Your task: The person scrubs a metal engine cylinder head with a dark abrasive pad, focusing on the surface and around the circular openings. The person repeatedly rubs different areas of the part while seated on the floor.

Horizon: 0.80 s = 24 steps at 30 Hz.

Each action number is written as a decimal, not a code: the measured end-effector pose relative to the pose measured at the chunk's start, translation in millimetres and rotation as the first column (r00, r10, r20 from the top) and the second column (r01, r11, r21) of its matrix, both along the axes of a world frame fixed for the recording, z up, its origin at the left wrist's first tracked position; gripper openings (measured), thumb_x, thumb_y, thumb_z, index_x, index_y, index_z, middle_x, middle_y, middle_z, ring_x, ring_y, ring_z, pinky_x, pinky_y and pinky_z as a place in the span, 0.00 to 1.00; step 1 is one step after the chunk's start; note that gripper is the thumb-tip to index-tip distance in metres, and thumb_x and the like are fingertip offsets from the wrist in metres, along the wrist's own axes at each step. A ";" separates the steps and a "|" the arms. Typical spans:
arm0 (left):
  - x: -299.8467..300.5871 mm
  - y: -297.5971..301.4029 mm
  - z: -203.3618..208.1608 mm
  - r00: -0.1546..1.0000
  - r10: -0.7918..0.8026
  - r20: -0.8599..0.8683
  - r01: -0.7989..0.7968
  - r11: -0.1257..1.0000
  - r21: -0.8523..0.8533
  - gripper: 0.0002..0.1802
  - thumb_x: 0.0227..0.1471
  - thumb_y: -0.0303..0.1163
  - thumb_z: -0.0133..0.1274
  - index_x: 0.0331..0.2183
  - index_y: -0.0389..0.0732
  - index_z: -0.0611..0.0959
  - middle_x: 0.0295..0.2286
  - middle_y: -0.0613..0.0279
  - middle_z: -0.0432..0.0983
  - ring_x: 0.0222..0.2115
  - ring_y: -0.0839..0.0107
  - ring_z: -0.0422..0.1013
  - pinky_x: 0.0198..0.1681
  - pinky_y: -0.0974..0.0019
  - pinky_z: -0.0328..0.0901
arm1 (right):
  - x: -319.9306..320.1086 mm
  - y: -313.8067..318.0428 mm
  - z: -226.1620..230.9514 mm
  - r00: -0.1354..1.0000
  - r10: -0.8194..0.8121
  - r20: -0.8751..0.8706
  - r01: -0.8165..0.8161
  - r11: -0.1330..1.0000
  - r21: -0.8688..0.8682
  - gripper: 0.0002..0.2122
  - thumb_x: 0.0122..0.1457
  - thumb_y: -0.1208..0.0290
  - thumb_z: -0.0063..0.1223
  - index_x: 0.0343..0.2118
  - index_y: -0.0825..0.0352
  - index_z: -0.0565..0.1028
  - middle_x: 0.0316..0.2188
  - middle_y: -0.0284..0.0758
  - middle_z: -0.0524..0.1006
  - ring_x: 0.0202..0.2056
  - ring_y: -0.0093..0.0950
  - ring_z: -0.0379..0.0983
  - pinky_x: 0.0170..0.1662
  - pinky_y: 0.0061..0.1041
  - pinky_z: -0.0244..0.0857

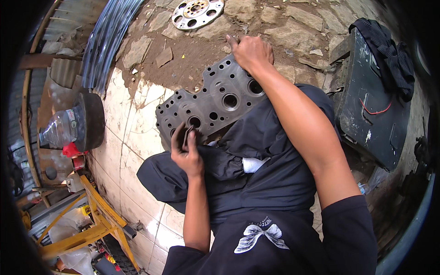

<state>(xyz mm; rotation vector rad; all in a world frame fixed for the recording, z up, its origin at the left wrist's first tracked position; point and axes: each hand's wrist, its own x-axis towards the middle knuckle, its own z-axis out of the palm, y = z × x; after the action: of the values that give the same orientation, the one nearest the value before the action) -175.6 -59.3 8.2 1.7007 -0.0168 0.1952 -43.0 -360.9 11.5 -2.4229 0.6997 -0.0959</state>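
A grey metal engine cylinder head (204, 98) lies tilted across in front of my knees, its flat face with round holes turned up. My right hand (252, 52) is closed over its far right end, fingers curled over the edge and partly hidden, thumb pointing out to the left. Close to the near left end, my left hand (188, 158) pinches a small folded dark brown piece of sandpaper (187, 136) between thumb and fingers. That hand is slightly blurred, and I cannot tell whether the sandpaper touches the metal.
A round metal flywheel plate (198, 13) lies on the stony ground beyond. Left are blue corrugated sheets (107, 41), a clear plastic bottle (62, 127) by a black round tub (91, 121), and a yellow wooden frame (101, 215). Right stands a black box (376, 110) with dark cloth (385, 55).
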 end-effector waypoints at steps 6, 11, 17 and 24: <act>-13.7 40.4 6.7 0.973 0.011 -0.232 -0.112 0.899 -0.424 0.16 0.66 0.31 0.61 0.51 0.33 0.82 0.42 0.51 0.84 0.44 0.61 0.80 0.53 0.58 0.75 | -29.8 59.8 40.7 0.831 0.291 0.473 -0.388 0.914 0.120 0.20 0.66 0.53 0.61 0.47 0.68 0.83 0.44 0.49 0.84 0.46 0.44 0.83 0.53 0.42 0.75; 22.7 33.2 7.6 0.959 -0.109 -0.262 -0.092 0.754 -0.650 0.14 0.66 0.33 0.62 0.49 0.36 0.85 0.45 0.59 0.83 0.44 0.69 0.78 0.50 0.64 0.74 | -84.8 128.5 33.6 0.698 0.382 0.606 -0.696 0.563 0.446 0.23 0.59 0.54 0.69 0.48 0.70 0.83 0.44 0.50 0.84 0.47 0.44 0.83 0.54 0.39 0.74; 36.5 -11.5 8.4 0.974 0.013 -0.225 -0.142 0.812 -0.566 0.12 0.64 0.30 0.63 0.46 0.33 0.87 0.43 0.60 0.84 0.41 0.71 0.80 0.45 0.66 0.75 | -81.3 121.2 33.8 0.779 0.308 0.547 -0.608 0.588 0.534 0.14 0.55 0.64 0.69 0.39 0.68 0.86 0.36 0.47 0.86 0.40 0.42 0.85 0.47 0.36 0.77; 37.0 -4.7 11.7 0.953 0.049 -0.299 -0.177 0.891 -0.418 0.14 0.62 0.30 0.66 0.44 0.29 0.88 0.41 0.55 0.85 0.41 0.69 0.80 0.47 0.65 0.74 | -82.0 122.1 29.9 0.726 0.341 0.597 -0.626 0.687 0.368 0.12 0.52 0.70 0.71 0.38 0.69 0.85 0.33 0.43 0.85 0.37 0.41 0.84 0.44 0.35 0.77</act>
<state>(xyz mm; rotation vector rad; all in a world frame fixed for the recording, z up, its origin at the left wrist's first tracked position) -138.6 -63.9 19.9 1.2596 0.3206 0.0354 -125.0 -238.8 41.4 -1.8154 -0.1901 -0.2348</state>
